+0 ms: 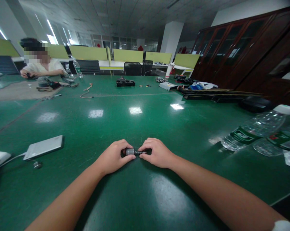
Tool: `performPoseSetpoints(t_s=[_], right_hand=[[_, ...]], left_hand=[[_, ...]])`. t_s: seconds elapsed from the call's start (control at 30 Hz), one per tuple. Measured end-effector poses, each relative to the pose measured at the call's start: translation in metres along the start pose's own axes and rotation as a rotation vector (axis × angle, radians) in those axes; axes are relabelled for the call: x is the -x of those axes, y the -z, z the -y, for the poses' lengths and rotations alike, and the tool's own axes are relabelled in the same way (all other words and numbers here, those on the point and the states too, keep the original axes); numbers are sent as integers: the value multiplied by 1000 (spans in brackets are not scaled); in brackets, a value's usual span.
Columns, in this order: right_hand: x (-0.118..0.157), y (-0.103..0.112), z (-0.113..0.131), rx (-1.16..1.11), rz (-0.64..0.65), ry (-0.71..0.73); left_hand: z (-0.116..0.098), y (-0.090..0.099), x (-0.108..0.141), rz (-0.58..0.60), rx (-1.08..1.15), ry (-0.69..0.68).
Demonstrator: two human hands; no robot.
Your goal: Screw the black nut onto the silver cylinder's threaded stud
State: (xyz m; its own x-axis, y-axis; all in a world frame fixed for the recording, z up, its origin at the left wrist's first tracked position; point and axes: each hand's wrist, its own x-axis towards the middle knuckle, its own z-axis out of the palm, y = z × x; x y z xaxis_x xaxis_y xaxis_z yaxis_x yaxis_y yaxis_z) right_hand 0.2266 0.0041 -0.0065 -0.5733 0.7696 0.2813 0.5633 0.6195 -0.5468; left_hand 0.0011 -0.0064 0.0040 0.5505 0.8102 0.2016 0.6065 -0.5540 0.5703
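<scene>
A small cylindrical part [130, 151], silver-grey on the left with a thin dark shaft to the right, lies level just above or on the green table [140, 122]. My left hand [115, 156] pinches its thick grey end between thumb and fingers. Around the dark, narrow end are the thumb and fingertips of my right hand [158, 153]. The two hands face each other, with their fingertips close together. Fingers partly cover both ends of the part.
A silver power bank [45, 147] with a cable lies at left. Water bottles [255, 130] stand at right. Farther back are a black tray-like part [125, 82], a cord [87, 91] and long dark strips [207, 95]. A person [44, 64] sits at the far left.
</scene>
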Motion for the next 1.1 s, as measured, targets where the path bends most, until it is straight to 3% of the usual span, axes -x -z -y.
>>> performPoseSetpoints(t_s=[1.1], right_hand=[[1,12,-6,46,33,-67]], left_hand=[[0,1,0,2,27,45]])
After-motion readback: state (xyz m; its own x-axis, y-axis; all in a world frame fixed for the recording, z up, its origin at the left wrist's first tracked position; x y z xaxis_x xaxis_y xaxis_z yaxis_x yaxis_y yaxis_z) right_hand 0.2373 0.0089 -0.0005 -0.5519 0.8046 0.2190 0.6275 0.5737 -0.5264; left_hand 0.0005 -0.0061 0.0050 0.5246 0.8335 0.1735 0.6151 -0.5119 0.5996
